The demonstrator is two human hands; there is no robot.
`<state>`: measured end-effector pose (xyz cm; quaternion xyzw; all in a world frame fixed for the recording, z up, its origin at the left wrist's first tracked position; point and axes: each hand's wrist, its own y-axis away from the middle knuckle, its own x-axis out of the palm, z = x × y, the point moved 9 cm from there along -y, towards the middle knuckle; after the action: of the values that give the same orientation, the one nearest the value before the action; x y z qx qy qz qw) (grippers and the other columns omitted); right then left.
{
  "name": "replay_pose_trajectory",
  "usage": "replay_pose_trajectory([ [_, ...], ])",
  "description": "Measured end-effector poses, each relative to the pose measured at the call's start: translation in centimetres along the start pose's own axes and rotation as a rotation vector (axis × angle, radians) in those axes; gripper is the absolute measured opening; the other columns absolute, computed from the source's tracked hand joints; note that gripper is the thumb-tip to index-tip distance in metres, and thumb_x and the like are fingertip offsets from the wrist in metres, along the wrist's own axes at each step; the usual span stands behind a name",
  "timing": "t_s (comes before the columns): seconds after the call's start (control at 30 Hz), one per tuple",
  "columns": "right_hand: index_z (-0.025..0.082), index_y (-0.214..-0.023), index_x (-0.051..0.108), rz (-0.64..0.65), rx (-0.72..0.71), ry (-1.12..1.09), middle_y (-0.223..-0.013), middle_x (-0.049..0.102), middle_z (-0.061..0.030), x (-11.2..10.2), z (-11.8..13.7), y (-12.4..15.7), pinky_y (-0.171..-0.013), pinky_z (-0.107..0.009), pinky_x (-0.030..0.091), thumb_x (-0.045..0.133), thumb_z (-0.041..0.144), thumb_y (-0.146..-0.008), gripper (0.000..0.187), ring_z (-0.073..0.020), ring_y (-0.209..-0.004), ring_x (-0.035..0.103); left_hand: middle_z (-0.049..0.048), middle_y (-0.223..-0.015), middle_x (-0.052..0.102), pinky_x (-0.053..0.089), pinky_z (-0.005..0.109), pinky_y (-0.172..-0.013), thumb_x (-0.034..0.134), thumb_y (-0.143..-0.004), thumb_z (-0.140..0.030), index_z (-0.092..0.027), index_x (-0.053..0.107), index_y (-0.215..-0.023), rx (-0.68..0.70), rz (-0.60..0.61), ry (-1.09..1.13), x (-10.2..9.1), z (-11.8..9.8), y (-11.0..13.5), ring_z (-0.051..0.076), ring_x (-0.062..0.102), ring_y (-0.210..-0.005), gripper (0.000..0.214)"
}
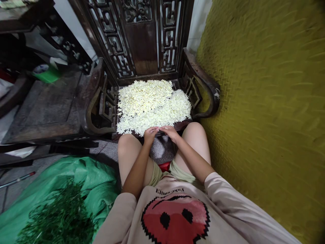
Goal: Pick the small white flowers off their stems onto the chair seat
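My left hand (150, 133) and my right hand (171, 132) meet at the fingertips over the front edge of the chair seat, between my knees. Both are closed in a pinch. Whatever lies between the fingers is too small to make out. Just beyond them, a layer of small white blossoms (162, 115) covers the front and right of the seat. Behind it spreads a heap of creamier, yellowish blossoms (144, 95). The blossoms rest on a dark carved wooden armchair (142, 47) that faces me.
A yellow textured wall covering (266, 101) rises close on my right. To the left stands another dark wooden chair (50, 112) with a green roll (47, 74) on it. Green leafy stems (58, 217) lie on a green sheet (73, 169) at lower left.
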<state>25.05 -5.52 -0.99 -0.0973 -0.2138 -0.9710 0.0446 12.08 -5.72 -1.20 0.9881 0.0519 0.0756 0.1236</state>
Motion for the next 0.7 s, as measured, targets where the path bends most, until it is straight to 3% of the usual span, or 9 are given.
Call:
replay_pose_trajectory([
  [0.7, 0.015, -0.073, 0.069, 0.018, -0.027, -0.001, -0.071, 0.066, -0.0031, -0.07, -0.25, -0.26, -0.06, -0.024, 0.037, 0.069, 0.035, -0.056, 0.026, -0.0125, -0.065, 0.054, 0.005, -0.078, 0.068, 0.044, 0.034, -0.083, 0.074, -0.053, -0.032, -0.014, 0.067, -0.077, -0.066, -0.011, 0.047, -0.01, 0.1, 0.13, 0.018, 0.061, -0.077, 0.031],
])
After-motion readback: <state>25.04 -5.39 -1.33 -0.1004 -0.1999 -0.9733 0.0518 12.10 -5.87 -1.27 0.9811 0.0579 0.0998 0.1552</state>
